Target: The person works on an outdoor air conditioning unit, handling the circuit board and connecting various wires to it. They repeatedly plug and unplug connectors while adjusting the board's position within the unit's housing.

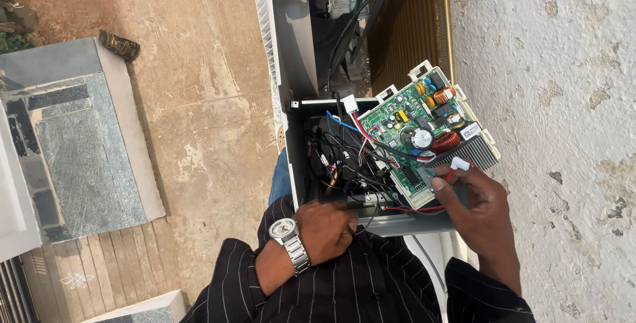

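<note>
I see tight quarters here. The rough wall [563, 131] closes off the right side, just beside the circuit board [424, 134], so nothing passes there. The tangle of black, red and blue wires [344, 151] fills the open metal box [295, 157] below the board, leaving only slim gaps. My left hand [328, 230] blocks the box's lower edge; my right hand [474, 210] crowds the board's lower corner. To the left, the bare concrete floor [199, 98] gives wide free room, with a can [119, 45] lying well apart.
</note>
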